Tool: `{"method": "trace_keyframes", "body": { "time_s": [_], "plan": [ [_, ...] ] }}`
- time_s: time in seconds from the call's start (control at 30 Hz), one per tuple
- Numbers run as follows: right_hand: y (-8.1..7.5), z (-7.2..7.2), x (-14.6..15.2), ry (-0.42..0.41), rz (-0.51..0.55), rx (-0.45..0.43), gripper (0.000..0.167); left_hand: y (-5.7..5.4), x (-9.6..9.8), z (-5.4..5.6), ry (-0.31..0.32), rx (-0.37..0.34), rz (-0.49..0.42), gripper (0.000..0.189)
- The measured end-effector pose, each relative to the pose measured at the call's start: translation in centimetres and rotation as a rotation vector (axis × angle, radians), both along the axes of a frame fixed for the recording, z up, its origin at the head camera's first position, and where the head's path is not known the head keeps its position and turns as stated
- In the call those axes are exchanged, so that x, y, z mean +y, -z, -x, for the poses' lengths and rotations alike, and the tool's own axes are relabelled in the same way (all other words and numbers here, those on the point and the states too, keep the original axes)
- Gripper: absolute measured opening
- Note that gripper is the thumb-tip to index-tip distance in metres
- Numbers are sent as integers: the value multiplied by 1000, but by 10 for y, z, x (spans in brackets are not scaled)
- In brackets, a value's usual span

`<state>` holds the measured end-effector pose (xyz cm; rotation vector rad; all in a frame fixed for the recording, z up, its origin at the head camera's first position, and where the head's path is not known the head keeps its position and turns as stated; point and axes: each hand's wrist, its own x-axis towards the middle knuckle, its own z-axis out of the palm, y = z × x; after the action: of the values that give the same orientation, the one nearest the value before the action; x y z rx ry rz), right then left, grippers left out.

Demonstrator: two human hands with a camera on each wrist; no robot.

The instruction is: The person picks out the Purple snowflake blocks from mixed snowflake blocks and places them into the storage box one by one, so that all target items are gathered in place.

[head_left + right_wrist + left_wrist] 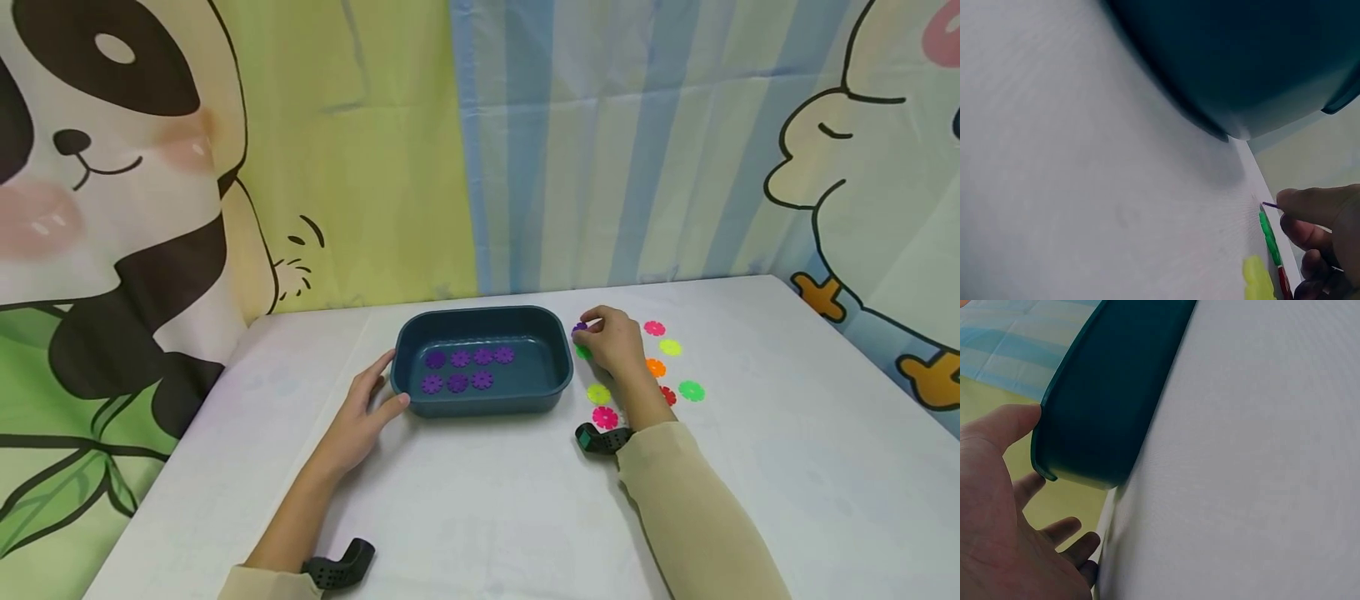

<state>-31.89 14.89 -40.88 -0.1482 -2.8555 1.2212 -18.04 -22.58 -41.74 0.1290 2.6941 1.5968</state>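
A dark teal basin stands on the white table, with several purple flower-shaped discs lying on its floor in two rows. At its left end, my left hand rests its thumb and index finger against the rim, the other fingers spread loosely in the left wrist view. Just beyond the basin's right side, my right hand pinches a purple disc between thumb and fingertips. In the right wrist view that disc shows edge-on, close over a green disc.
Around and under my right forearm lie loose discs: pink, yellow, orange, red and green, with another pink and yellow farther back. A printed curtain hangs behind the table.
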Motion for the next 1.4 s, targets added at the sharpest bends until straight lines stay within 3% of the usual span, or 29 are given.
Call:
{"method": "trace_keyframes", "body": {
  "time_s": [0.5, 1.17, 1.4],
  "plan": [
    [-21, -3, 4, 46, 305, 75, 42, 2, 0, 0, -7, 4, 5, 72],
    [-56, -21, -1, 0, 331, 141, 43, 1, 1, -3, 6, -16, -2, 72],
    [-67, -25, -4, -66, 297, 193, 43, -2, 1, -2, -2, -5, -7, 71]
  ]
}}
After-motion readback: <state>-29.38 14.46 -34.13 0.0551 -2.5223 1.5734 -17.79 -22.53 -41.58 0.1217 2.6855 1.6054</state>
